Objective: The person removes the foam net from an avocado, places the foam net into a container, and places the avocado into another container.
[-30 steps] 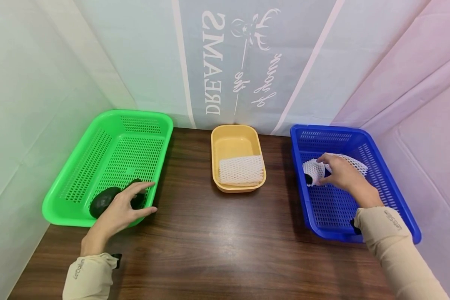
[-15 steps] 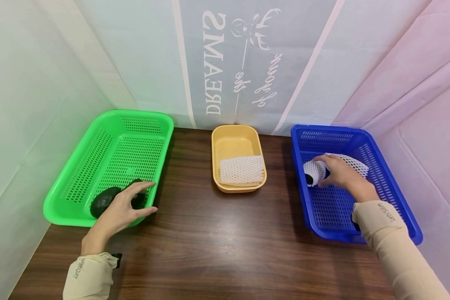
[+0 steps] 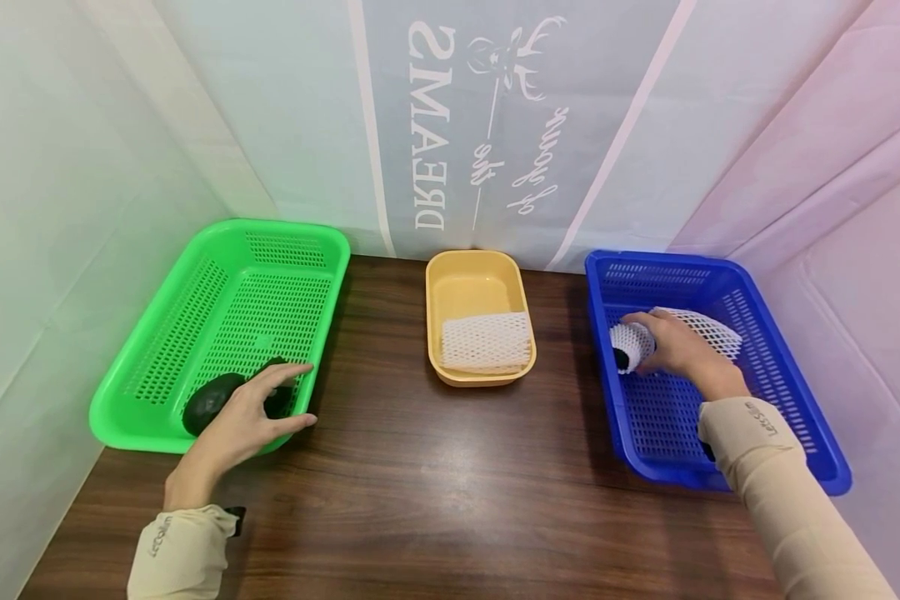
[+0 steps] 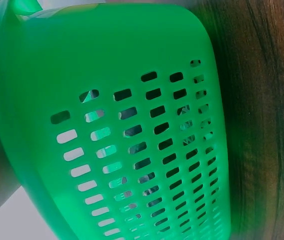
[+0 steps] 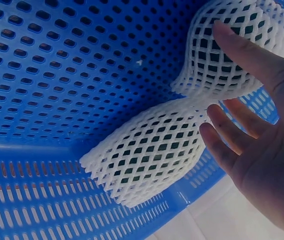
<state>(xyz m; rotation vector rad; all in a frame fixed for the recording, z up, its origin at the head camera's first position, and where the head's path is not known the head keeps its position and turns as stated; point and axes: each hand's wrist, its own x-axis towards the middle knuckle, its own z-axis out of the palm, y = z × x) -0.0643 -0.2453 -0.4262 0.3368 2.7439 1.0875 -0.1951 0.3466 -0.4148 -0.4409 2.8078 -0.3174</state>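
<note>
My right hand [image 3: 678, 348] is inside the blue basket [image 3: 617, 408]. Its thumb lies on a dark avocado [image 5: 224, 55] in a white foam net, and the index finger goes round the far side. A second netted avocado [image 5: 152, 150] lies beside it, close to my other fingers, which are loosely bent. Over the near right corner of the green basket [image 3: 146, 333] hangs my left hand [image 3: 247, 421], thumb and fingers spread apart across the rim. A dark, bare avocado [image 3: 212, 402] lies under it, with another dark one [image 3: 277, 400] partly hidden behind the fingers.
Between the two baskets stands a small yellow tray [image 3: 461, 283]. Flat white foam nets [image 3: 487, 342] lie in its near half. All three stand on a dark wooden table [image 3: 435, 500], with printed cloth [image 3: 487, 125] hanging behind and pale sheets at both sides.
My right hand has shifted slightly left, closer round the netted avocado. The left hand has stayed in place.
</note>
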